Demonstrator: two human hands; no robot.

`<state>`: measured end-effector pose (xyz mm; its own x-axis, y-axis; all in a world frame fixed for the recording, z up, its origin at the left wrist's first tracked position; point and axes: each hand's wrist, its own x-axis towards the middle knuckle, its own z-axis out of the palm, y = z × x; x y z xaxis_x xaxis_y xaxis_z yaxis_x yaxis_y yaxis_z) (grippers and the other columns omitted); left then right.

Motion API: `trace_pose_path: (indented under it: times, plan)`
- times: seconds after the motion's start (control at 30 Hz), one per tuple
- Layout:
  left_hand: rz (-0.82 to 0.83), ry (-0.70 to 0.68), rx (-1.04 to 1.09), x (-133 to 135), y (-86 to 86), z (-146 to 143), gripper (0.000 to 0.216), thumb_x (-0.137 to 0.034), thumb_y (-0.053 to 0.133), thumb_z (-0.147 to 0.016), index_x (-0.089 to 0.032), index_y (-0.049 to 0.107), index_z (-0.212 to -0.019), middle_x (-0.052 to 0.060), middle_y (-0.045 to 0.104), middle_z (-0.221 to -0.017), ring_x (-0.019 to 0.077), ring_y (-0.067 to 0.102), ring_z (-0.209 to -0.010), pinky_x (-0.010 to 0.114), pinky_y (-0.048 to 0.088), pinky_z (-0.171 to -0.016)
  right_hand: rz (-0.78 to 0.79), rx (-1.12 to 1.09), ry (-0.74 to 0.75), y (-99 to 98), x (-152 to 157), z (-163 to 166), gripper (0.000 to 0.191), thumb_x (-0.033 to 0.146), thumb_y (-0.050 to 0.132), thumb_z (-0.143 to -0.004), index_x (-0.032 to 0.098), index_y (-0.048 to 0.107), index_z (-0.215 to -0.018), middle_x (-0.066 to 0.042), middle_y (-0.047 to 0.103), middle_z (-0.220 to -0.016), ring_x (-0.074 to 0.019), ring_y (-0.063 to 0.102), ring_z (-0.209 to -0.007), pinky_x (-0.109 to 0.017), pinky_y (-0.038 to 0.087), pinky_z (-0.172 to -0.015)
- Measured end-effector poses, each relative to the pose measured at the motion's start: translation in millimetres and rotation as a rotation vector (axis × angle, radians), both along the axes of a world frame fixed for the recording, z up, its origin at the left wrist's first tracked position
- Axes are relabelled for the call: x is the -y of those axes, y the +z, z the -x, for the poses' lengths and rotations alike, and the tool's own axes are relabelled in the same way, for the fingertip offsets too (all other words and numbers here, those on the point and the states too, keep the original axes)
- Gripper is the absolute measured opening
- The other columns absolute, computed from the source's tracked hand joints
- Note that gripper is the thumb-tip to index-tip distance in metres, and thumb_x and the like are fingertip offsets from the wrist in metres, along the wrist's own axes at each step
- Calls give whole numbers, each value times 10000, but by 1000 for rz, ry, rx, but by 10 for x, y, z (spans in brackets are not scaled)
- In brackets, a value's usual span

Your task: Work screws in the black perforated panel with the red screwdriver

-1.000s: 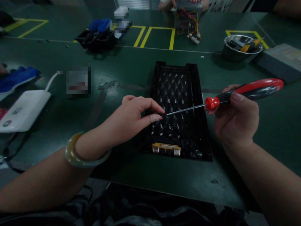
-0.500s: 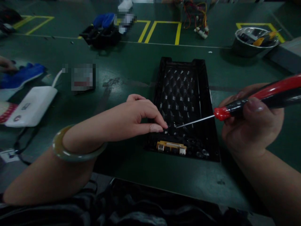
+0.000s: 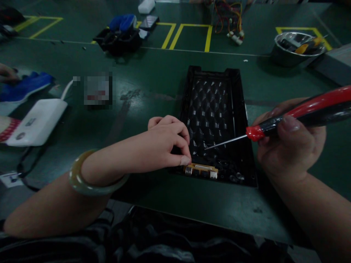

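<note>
A black plastic case half (image 3: 210, 100) with a faceted inner surface lies on the green table, and a small orange circuit board (image 3: 204, 168) with metal ports sits along its near edge. My right hand (image 3: 294, 142) is closed around the red and black handle of a screwdriver (image 3: 255, 133). The screwdriver's thin shaft points left, its tip over the case's lower part. My left hand (image 3: 164, 142) is at the case's near left corner, thumb and index fingertip pinched together at the left end of the board. Whatever lies between those fingertips is too small to make out.
A metal bowl (image 3: 298, 49) of tools stands at the back right. Left lie a white power bank-like box (image 3: 37, 122) and a pixelated item (image 3: 98, 89). A black tray (image 3: 117, 40) with blue cloth sits behind. Another person's hand (image 3: 8, 74) rests near a blue glove (image 3: 30, 86).
My left hand has moved down toward the near edge of the case, its pinch now at the orange board. My right hand and the screwdriver have shifted slightly left.
</note>
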<state>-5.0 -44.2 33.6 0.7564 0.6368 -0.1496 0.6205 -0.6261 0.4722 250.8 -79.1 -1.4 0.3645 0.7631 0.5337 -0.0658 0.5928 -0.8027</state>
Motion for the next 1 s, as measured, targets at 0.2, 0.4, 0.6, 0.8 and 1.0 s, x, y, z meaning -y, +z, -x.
trace_pose_path:
  times: [0.2, 0.4, 0.6, 0.8, 1.0]
  plan:
    - [-33, 23, -11, 34, 1, 7, 114, -370, 723, -868, -363, 800, -783, -20, 629, -1257, 328, 405, -1329, 583, 217, -1070, 2, 50, 0, -26, -5, -21, 78, 233, 716, -718, 197, 676, -773, 30, 550, -658, -80, 488, -409, -212, 291, -288]
    - [-23, 71, -62, 50, 33, -16, 137, -373, 706, -861, -331, 799, -769, -21, 576, -1394, 356, 321, -1427, 624, 186, -1148, -6, 59, 7, -38, -6, -21, 95, 231, 731, -733, 194, 682, -805, 21, 590, -683, -80, 497, -416, -203, 304, -297]
    - [11, 69, -120, 38, 73, -15, 158, -387, 669, -874, -320, 791, -798, -24, 507, -1481, 361, 283, -1465, 646, 198, -1159, -24, 54, 42, -51, -8, -36, 90, 217, 739, -765, 192, 684, -832, 15, 606, -782, -82, 556, -475, -214, 318, -317]
    - [0, 22, -109, 26, 46, 49, 198, -432, 632, -901, -319, 778, -829, -24, 474, -1507, 361, 255, -1488, 649, 175, -1187, -27, 106, 68, -49, -1, -21, 108, 286, 730, -821, 203, 662, -836, 42, 576, -674, -64, 461, -423, -208, 329, -352]
    - [-12, 31, -100, 20, 14, 57, 191, -447, 668, -886, -295, 773, -838, -4, 491, -1508, 354, 261, -1480, 639, 184, -1172, -56, 110, 99, -61, -12, -26, 110, 258, 737, -843, 184, 655, -850, 27, 609, -674, -60, 447, -420, -205, 343, -381]
